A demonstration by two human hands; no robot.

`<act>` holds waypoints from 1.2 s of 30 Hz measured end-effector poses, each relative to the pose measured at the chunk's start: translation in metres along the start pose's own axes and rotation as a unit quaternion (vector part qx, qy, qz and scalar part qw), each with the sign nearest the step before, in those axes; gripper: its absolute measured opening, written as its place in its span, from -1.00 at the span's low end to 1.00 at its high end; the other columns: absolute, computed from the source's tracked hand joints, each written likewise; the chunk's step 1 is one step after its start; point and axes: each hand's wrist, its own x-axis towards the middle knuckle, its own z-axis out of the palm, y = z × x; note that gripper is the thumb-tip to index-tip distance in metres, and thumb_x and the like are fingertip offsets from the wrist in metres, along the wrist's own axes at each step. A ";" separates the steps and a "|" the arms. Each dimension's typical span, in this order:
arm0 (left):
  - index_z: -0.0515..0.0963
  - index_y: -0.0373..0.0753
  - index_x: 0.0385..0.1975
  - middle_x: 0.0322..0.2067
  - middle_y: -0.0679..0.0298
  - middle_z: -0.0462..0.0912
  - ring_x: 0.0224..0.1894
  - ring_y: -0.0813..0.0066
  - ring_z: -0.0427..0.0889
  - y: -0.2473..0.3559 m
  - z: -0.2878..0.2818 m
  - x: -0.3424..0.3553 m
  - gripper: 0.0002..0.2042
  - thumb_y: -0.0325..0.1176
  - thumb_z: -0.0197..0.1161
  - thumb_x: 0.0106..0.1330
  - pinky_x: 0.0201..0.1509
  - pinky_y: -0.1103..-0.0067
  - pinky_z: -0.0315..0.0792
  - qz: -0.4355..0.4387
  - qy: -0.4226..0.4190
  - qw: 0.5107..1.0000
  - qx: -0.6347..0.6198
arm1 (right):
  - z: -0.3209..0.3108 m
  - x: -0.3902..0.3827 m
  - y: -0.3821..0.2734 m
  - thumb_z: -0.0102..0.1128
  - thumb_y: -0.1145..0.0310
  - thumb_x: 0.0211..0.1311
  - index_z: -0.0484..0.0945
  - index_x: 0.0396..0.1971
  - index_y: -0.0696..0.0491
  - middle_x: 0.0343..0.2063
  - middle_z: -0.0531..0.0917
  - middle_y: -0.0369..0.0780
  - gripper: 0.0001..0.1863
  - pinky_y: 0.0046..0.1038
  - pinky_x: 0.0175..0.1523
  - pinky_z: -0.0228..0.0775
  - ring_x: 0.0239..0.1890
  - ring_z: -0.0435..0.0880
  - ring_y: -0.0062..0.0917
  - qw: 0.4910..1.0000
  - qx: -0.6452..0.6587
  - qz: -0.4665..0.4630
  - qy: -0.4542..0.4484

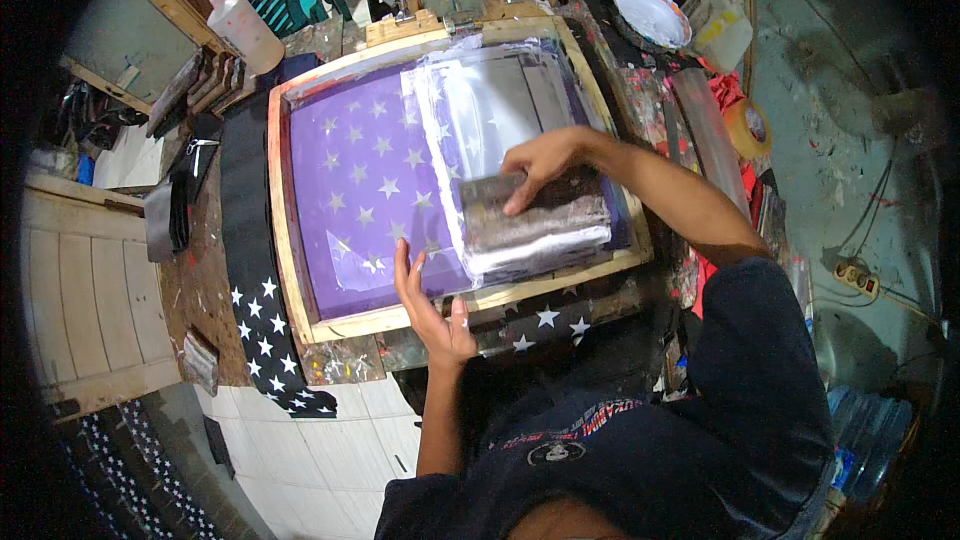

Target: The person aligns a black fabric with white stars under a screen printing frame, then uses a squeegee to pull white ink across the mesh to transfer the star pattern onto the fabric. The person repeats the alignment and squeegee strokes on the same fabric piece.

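Observation:
A wooden-framed printing screen (276, 190) lies on the bench before me, its purple mesh (345, 175) patterned with pale stars. My right hand (548, 160) grips a wide, ink-stained squeegee (535, 215) on the screen's right half. White ink (545, 248) is heaped along the squeegee's near edge and streaked over the mesh beyond it. My left hand (436, 320) is raised by the frame's near edge, fingers spread and holding nothing; I cannot tell whether it touches the frame. Black fabric with white stars (530, 328) shows from under the frame's near side.
A black star-printed strip (262, 335) hangs over the bench at left. A plastic bottle (247, 32) and small scissors (196, 146) are at far left. At right are an ink-smeared round tub (650, 16), a translucent jug (718, 30) and a tape roll (750, 130). A power strip (856, 278) hangs at the wall.

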 end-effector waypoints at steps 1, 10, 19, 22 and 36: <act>0.27 -0.50 0.24 0.37 -0.29 0.13 0.42 -0.21 0.14 -0.002 0.000 -0.001 -0.39 -0.15 0.06 0.31 0.46 0.08 0.00 0.000 0.003 1.000 -0.001 | -0.017 -0.006 -0.006 0.46 -0.08 0.10 0.66 -0.19 0.23 -0.39 0.71 -0.26 -0.40 -0.47 -0.29 0.49 -0.41 0.63 -0.59 0.999 0.047 0.003 0.016; 0.31 -0.48 0.21 0.34 -0.30 0.19 0.39 -0.21 0.19 -0.006 0.002 -0.005 -0.40 -0.14 0.12 0.28 0.44 0.10 0.04 -0.006 -0.002 1.000 0.004 | -0.150 -0.007 -0.022 0.32 -0.02 0.23 0.54 -0.02 0.08 -0.26 0.69 -0.03 -0.48 -0.20 -0.04 0.45 -0.18 0.65 -0.11 0.809 -0.382 -0.056 0.444; 0.34 -0.46 0.19 0.34 -0.29 0.21 0.41 -0.19 0.19 -0.003 0.002 -0.009 -0.39 -0.08 0.06 0.29 0.45 0.08 0.03 -0.023 -0.007 0.999 0.033 | -0.121 0.033 0.015 0.34 0.03 0.18 0.56 -0.02 0.03 -0.30 0.67 -0.06 -0.52 -0.13 -0.08 0.46 -0.17 0.67 -0.09 0.748 -0.428 -0.057 0.505; 0.34 -0.45 0.20 0.34 -0.28 0.21 0.41 -0.18 0.20 -0.004 0.004 -0.008 -0.40 -0.08 0.06 0.30 0.45 0.09 0.04 -0.018 -0.005 0.999 0.032 | -0.119 0.038 0.019 0.38 0.17 0.09 0.58 -0.11 -0.04 -0.38 0.71 -0.10 -0.62 -0.10 -0.23 0.54 -0.29 0.72 -0.10 0.705 -0.452 -0.100 0.537; 0.34 -0.46 0.20 0.33 -0.28 0.22 0.37 -0.19 0.22 -0.005 0.001 -0.006 -0.40 -0.19 0.18 0.22 0.43 0.10 0.07 -0.009 -0.012 1.000 0.027 | -0.126 0.039 0.010 0.39 0.11 0.07 0.58 -0.03 -0.02 -0.27 0.70 -0.14 -0.53 -0.12 -0.09 0.46 -0.22 0.68 -0.16 0.688 -0.472 -0.070 0.547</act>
